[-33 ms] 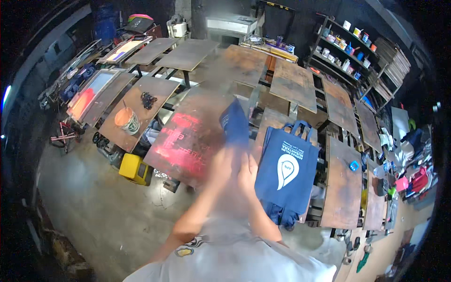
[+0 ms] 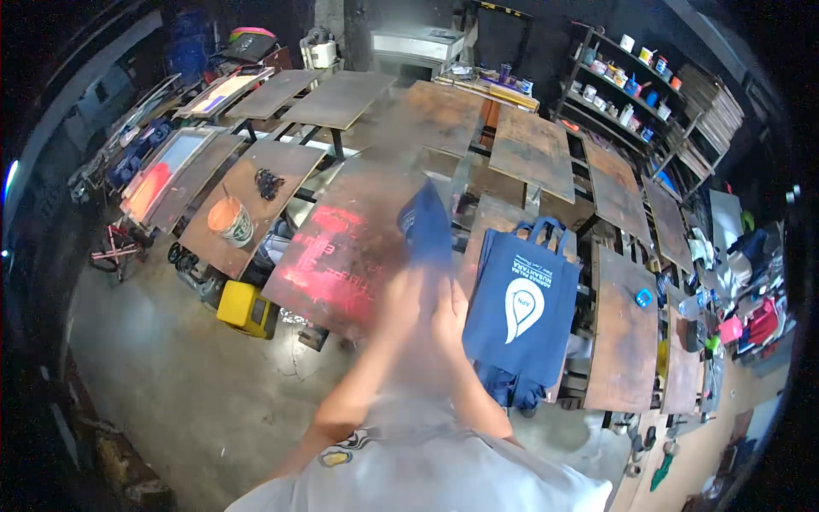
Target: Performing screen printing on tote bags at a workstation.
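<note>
My left hand (image 2: 401,294) and my right hand (image 2: 448,311) are close together at the middle, both closed on the lower end of a navy fabric bag (image 2: 426,222) held upright. A blurred vertical band hides part of my fingers and of the bag. Just right of my hands, a stack of navy tote bags (image 2: 490,337) with a white drop-shaped print and handles lies on a board. Left of my hands is a board (image 2: 311,269) stained pink and red.
Rows of worn boards (image 2: 529,154) on frames surround me. A paint bucket (image 2: 230,222) sits on the left board, a yellow container (image 2: 243,307) on the floor below. Shelves of cans (image 2: 618,90) stand at back right, piled clothes (image 2: 759,324) at far right.
</note>
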Motion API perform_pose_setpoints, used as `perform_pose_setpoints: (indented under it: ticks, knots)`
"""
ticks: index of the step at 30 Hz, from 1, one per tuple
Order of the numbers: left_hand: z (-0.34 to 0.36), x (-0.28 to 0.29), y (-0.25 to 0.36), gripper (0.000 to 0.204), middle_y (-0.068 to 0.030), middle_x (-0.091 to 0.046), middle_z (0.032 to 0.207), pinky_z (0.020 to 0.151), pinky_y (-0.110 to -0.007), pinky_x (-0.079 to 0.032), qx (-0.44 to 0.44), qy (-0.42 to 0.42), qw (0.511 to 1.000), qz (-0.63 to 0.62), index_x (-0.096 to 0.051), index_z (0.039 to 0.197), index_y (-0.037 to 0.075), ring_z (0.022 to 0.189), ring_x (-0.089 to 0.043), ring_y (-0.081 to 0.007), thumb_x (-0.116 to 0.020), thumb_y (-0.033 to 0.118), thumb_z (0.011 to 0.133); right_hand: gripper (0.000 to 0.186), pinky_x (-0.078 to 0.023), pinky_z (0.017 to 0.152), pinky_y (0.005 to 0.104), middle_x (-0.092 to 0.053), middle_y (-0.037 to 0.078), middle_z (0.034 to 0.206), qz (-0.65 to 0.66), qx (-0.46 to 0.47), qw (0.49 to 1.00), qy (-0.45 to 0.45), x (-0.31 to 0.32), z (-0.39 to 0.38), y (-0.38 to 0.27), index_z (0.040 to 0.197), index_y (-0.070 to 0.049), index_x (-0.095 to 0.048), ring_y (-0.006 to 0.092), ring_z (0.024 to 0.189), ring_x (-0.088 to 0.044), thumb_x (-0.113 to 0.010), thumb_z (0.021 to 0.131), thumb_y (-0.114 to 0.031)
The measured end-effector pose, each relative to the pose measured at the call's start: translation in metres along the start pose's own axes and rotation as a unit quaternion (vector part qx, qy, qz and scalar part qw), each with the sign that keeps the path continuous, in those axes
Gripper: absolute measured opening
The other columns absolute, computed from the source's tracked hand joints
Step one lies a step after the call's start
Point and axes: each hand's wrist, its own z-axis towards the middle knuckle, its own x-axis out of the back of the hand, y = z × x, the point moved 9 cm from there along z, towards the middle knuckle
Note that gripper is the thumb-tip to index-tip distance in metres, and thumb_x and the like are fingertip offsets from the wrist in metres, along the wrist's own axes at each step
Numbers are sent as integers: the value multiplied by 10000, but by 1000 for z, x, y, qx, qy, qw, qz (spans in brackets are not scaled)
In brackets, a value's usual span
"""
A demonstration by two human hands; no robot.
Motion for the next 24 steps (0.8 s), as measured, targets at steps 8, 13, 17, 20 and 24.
perform_pose_setpoints:
  ticks: [8, 13, 17, 20, 24]
  knots:
    - [2, 29, 14, 333, -28, -682, 1044, 860, -252, -491, 32, -16, 986, -164, -660, 1122, -1, 925, -616, -92, -518, 294, 1059, 309, -473, 755, 255, -648, 9, 934, 73, 9, 997, -34, -36, -9, -13, 1058, 12, -643, 75, 828, -557, -471, 1075, -244]
    - [6, 39, 19, 318, -14, -676, 1013, 842, -246, -486, 4, -1, 997, -80, -661, 1103, 7, 904, -599, -77, -517, 287, 1062, 278, -472, 776, 235, -671, 20, 987, 153, -47, 986, -49, -45, -11, 6, 1085, 6, -649, 69, 868, -575, -518, 1062, -238]
    - [-2, 34, 15, 383, -132, -710, 1094, 910, -357, -496, 5, 12, 996, -90, -664, 1199, -5, 1021, -657, -211, -535, 313, 1027, 303, -496, 802, 274, -695, 46, 1011, -12, -17, 996, -92, -33, -18, 8, 1163, 13, -650, 97, 883, -608, -585, 1022, -246]
    - [-6, 24, 29, 304, -1, -635, 866, 758, -246, -470, -18, 7, 999, -26, -655, 1038, 8, 827, -567, -70, -540, 290, 1048, 288, -500, 815, 293, -702, 68, 986, -26, -72, 994, -80, -9, -22, 13, 1146, 27, -651, 133, 878, -618, -609, 998, -216]
    - [-29, -7, 29, 319, 7, -573, 668, 482, -266, -461, -10, -93, 994, 47, -660, 968, -1, 556, -543, -74, -593, 308, 1014, 229, -501, 729, 303, -693, 70, 888, -80, -25, 996, -3, 28, -15, -1, 1037, 30, -660, 125, 789, -610, -613, 996, -190]
